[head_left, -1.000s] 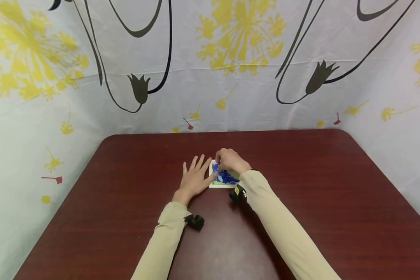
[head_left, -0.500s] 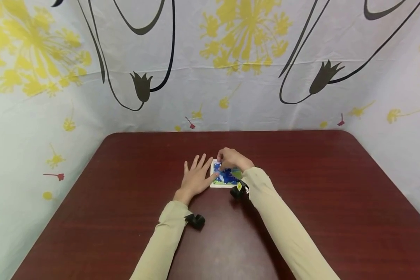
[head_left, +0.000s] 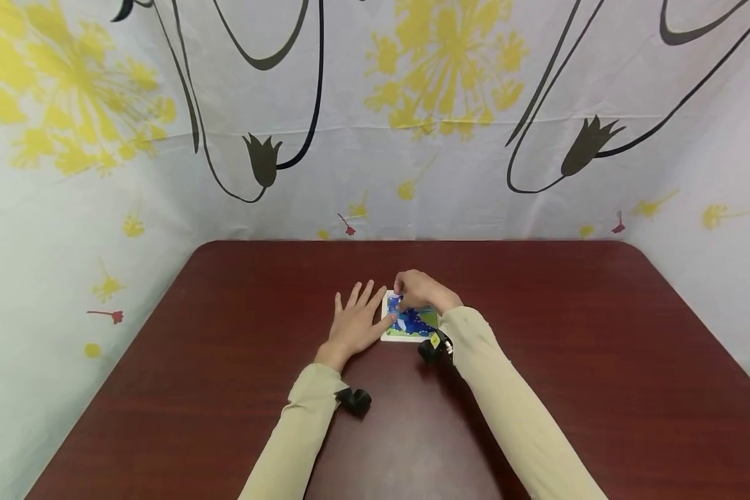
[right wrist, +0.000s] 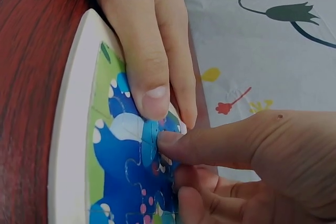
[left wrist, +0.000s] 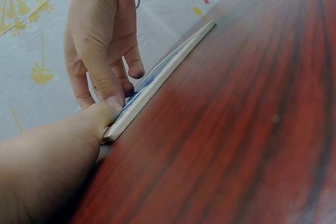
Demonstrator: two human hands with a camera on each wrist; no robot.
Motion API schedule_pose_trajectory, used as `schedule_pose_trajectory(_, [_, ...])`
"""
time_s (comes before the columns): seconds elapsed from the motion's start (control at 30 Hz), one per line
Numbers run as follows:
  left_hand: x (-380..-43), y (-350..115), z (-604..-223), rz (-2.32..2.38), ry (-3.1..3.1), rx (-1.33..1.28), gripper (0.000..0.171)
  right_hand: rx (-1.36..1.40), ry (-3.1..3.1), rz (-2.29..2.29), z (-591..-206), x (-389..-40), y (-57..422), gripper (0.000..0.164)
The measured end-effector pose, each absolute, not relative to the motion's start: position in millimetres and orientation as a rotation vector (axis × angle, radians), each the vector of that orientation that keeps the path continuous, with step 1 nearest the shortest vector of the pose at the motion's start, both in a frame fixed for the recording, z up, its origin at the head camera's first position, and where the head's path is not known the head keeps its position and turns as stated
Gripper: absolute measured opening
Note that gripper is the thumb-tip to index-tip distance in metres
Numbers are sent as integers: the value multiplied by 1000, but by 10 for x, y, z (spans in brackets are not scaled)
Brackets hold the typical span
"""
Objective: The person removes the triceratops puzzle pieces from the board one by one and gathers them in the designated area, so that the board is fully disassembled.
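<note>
A jigsaw puzzle (head_left: 412, 326) with a blue cartoon animal lies in a pale frame on the table. My left hand (head_left: 354, 325) is spread flat at its left side, fingers straight, and its thumb (right wrist: 156, 100) rests on the picture. Over the puzzle's upper part, my right hand (head_left: 423, 289) bends down with curled fingers. In the right wrist view, its thumb and fingertips pinch a blue puzzle piece (right wrist: 149, 142), tilted against the pieces around it. The fingers partly hide this piece. From the left wrist, the frame's edge (left wrist: 163, 80) shows in profile with the right fingertips right at the picture.
The dark red wooden table (head_left: 225, 417) stretches out on all sides of the puzzle. Behind it hangs a pale cloth (head_left: 331, 83) printed with flowers. Black wrist cameras (head_left: 354, 401) are strapped to both sleeves.
The whole head view has shifted slightly. Both hands keep nearly the same place at the puzzle, with only small movement of the right fingers.
</note>
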State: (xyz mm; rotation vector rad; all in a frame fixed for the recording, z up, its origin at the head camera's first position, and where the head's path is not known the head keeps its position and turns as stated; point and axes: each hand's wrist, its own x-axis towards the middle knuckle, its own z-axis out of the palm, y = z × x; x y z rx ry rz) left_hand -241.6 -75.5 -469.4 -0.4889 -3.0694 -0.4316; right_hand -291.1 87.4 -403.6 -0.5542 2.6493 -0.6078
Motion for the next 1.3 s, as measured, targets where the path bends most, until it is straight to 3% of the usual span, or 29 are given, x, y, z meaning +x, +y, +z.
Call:
schedule_pose_trajectory(0.27, [-2374, -726, -4741, -458, -3087, -516, 72, -642, 2714, -616, -4120, -2859, 962, 20])
schedule_pose_trajectory(0.7, [-2408, -768, -4690, -446, -3074, -485, 72, -937, 2882, -457, -4117, -2880, 974, 30])
schedule_pose_trajectory(0.97, [-2416, -757, -4705, -456, -3078, -505, 73, -814, 2884, -696, -4152, -2882, 1211, 28])
schedule_pose_trajectory(1.3, [-2400, -767, -4700, -451, -3060, -508, 73, -619, 3012, -925, -4164, -2852, 1900, 29])
